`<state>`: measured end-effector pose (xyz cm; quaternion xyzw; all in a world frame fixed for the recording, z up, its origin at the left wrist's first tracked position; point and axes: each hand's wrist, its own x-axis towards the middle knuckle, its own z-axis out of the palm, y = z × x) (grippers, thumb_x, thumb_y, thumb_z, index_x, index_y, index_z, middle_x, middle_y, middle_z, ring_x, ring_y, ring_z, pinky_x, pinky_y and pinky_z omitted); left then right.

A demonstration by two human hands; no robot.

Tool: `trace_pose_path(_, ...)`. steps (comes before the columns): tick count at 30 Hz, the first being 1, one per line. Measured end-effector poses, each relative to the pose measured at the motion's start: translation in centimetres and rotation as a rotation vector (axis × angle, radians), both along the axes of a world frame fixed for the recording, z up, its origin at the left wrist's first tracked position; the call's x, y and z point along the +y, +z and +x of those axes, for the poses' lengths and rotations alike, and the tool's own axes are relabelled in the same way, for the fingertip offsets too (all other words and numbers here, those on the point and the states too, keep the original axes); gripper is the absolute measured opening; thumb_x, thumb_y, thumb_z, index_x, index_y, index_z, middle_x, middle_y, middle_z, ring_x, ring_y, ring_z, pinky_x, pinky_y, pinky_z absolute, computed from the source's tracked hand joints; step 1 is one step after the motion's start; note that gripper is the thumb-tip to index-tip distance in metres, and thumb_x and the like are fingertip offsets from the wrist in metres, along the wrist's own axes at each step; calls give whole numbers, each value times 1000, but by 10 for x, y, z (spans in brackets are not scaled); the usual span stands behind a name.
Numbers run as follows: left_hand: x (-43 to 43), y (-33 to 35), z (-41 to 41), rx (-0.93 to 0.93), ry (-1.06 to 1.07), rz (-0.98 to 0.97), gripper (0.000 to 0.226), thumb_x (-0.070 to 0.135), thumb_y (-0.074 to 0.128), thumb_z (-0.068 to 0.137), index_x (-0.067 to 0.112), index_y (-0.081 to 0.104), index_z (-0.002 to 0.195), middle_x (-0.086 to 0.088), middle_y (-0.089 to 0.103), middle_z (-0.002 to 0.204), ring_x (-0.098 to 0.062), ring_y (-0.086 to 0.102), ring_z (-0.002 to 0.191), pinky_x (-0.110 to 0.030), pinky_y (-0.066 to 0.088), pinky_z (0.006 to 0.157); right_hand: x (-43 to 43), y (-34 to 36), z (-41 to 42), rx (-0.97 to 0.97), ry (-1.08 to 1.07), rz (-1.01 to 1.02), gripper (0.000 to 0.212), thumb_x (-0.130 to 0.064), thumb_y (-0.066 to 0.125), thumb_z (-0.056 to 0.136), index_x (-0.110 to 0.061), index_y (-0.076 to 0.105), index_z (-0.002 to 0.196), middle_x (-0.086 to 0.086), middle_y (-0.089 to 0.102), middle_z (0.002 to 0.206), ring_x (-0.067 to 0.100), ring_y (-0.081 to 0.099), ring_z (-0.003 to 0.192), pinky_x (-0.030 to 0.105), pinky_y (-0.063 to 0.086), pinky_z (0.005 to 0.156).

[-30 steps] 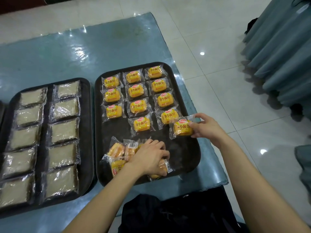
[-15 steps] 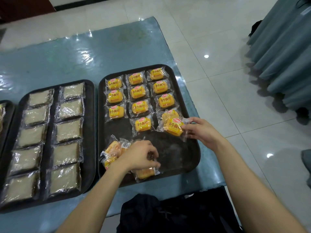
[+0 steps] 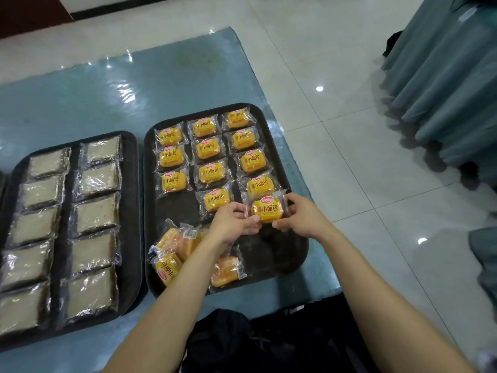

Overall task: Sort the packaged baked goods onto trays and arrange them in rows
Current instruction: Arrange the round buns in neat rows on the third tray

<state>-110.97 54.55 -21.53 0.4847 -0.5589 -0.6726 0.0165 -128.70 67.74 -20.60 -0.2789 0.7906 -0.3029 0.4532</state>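
Observation:
A dark tray (image 3: pixel 294 246) carries several yellow bun packets in three rows. Both hands hold one yellow bun packet (image 3: pixel 267 210) just below the right row's last packet. My left hand (image 3: pixel 232 222) pinches its left edge and my right hand (image 3: pixel 302 215) pinches its right edge. A loose pile of bun packets (image 3: pixel 172 254) lies at the tray's near left corner, partly hidden by my left forearm. A second dark tray (image 3: pixel 131 211) to the left carries two columns of pale cake packets (image 3: pixel 96 214) in clear wrap.
The trays sit on a blue glossy table (image 3: pixel 107 98) whose right edge runs close beside the bun tray. A black bag (image 3: pixel 269 343) lies below the near edge. Grey-blue draped cloth (image 3: pixel 443 90) stands at the right on the tiled floor.
My left hand has left the loose pile and come up to take the left edge of the packet held by my right hand. That packet has shifted down, below the row's last packet.

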Motion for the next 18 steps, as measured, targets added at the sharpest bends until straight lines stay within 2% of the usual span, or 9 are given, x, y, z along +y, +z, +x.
trace_pose_path(3, -2, -14, -2, -114, -76, -58, 40, 6, 88, 90, 2, 65, 123, -17, 80, 108, -27, 84, 92, -45, 69, 88, 2, -11, 5, 46, 0, 88, 55, -14, 96, 82, -23, 63, 125, -1, 78, 103, 12, 80, 72, 22, 59, 59)
trace_pose_path(7, -2, -24, -7, -237, -166, -170, 35, 13, 92, 87, 8, 69, 113, -13, 81, 98, -22, 84, 83, -45, 69, 85, 4, -21, 12, 125, -27, 132, 46, -11, 92, 86, -19, 60, 118, 3, 79, 90, 12, 79, 64, 24, 59, 55)
trace_pose_path(10, 0, -31, -12, -344, -226, -325, 33, 22, 96, 84, 17, 69, 103, -6, 80, 92, -17, 82, 77, -44, 69, 82, 1, -25, 16, 187, -25, 163, 47, -13, 89, 89, -22, 55, 120, 5, 77, 93, 18, 80, 71, 34, 67, 64)
trace_pose_path(13, 0, -35, -16, -388, -232, -367, 33, 25, 98, 82, 19, 69, 97, -2, 81, 82, -11, 81, 71, -45, 69, 81, 1, -25, 17, 376, 62, 184, 56, -28, 92, 86, -25, 52, 125, 4, 75, 109, 24, 77, 92, 46, 66, 83)
trace_pose_path(15, 0, -36, -19, -418, -245, -386, 34, 27, 98, 81, 20, 68, 95, -1, 81, 80, -12, 80, 71, -46, 68, 83, 3, -21, 17, 497, 125, 194, 56, -36, 90, 88, -25, 54, 130, 3, 74, 114, 25, 73, 100, 43, 63, 84)
trace_pose_path(18, 2, -35, -21, -471, -256, -449, 39, 33, 98, 81, 21, 63, 95, -1, 79, 82, -14, 78, 72, -45, 67, 83, 7, -20, 16, 619, 166, 197, 44, -40, 85, 93, -23, 62, 126, 2, 74, 116, 24, 71, 101, 42, 62, 85)
